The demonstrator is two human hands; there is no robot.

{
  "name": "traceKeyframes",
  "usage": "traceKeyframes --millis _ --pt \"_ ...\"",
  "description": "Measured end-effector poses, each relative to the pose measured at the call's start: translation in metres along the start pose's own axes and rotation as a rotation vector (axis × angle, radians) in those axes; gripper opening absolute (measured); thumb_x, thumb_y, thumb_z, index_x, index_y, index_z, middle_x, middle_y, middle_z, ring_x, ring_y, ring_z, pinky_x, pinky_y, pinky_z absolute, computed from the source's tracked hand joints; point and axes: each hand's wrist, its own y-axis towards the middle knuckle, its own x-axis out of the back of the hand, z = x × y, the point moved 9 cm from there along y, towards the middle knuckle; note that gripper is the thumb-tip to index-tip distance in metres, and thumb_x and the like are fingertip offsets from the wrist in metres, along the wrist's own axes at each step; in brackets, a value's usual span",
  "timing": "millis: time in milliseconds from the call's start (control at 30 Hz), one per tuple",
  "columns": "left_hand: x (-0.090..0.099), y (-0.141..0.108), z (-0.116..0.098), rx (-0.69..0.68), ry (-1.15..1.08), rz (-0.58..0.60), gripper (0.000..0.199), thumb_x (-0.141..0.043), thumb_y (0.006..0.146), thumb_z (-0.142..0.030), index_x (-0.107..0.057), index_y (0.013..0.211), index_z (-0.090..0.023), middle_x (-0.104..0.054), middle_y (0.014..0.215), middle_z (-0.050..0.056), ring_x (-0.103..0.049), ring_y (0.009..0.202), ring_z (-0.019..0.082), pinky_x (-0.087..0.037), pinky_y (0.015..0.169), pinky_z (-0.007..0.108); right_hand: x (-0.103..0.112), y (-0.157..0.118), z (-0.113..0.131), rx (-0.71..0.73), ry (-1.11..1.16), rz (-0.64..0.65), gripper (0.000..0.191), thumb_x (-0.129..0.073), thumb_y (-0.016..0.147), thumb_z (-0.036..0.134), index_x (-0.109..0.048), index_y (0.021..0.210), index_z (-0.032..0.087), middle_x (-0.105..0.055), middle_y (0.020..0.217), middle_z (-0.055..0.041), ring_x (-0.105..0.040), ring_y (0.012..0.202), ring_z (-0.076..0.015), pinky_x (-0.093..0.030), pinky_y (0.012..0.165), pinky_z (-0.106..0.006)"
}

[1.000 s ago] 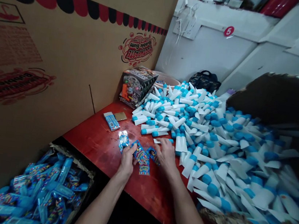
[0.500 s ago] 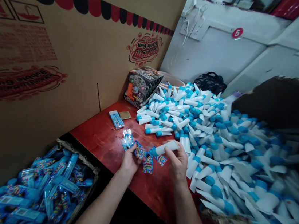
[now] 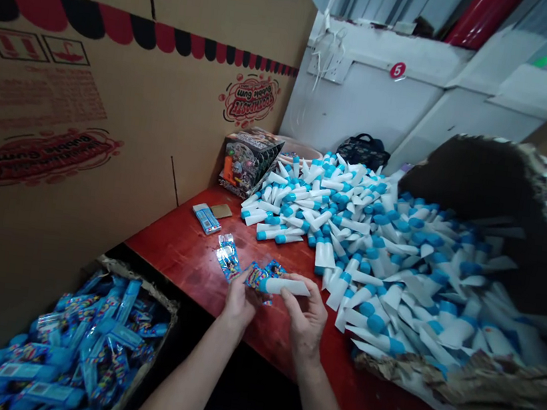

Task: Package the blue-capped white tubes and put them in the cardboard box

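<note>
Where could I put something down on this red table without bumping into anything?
Bare red tabletop shows left of the hands, between the cardboard carton wall, the blue card and the foil packet. A second strip runs along the front edge, right of the right hand, below the white blue-capped tubes, which crowd everything beyond.

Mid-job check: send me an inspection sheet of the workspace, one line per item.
Surface: red wooden table, worn in places.
Job's things: right hand holds a blue-capped white tube; left hand is at printed gum packets.
Clutter: heap of blue-capped tubes, display box, blue packet.
Hands: both bare.
Cables: white cables hang by a wall socket.
Surroundings: printed bubble gum carton, cardboard box of blue packs, black bag.
</note>
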Motion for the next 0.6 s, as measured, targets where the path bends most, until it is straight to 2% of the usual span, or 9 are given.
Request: traceKeyframes --millis 233,367,500,600 --pt "-0.003 -0.014 0.008 -0.005 0.001 0.049 0.02 -0.045 0.087 -0.025 -0.059 0.078 -0.014 -0.068 0.066 0.008 -0.064 0.056 0.022 -0.05 0.048 0.033 0.014 -0.013 -0.009 -0.005 -0.001 -0.119 0.024 -0.067 0.077 0.027 -0.061 0.098 0.02 -0.067 0.097 -0.0049 -0.064 0.086 -0.02 -0.052 0.077 -0.032" --pt "0.008 -0.017 0.003 -0.051 -0.023 -0.02 0.012 -0.051 0.084 -0.019 -0.058 0.075 -0.015 -0.066 0.062 0.003 -0.062 0.053 0.019 -0.05 0.049 0.033 0.028 -0.016 -0.02 -0.029 -0.041 -0.173 0.026 -0.064 0.077 0.033 -0.06 0.098 0.018 -0.067 0.094 -0.006 -0.064 0.082 -0.0203 -0.052 0.074 -0.032" --pt "0.014 -0.016 -0.013 -0.19 -0.093 -0.023 0.003 -0.061 0.076 -0.012 -0.06 0.075 -0.015 -0.065 0.065 0.0 -0.06 0.053 0.013 -0.049 0.053 0.027 0.05 -0.003 -0.049 -0.088 -0.209 -0.192 0.033 -0.064 0.073 0.039 -0.061 0.098 0.017 -0.067 0.09 -0.0057 -0.063 0.078 -0.021 -0.051 0.073 -0.033" --pt "0.016 -0.019 -0.022 -0.295 -0.075 0.013 0.01 -0.07 0.068 -0.014 -0.064 0.076 -0.015 -0.066 0.069 -0.001 -0.06 0.058 0.011 -0.048 0.058 0.024 0.071 0.01 -0.079 -0.158 -0.411 -0.188 0.042 -0.061 0.07 0.046 -0.062 0.1 0.016 -0.068 0.088 -0.0072 -0.062 0.08 -0.0247 -0.051 0.073 -0.038"
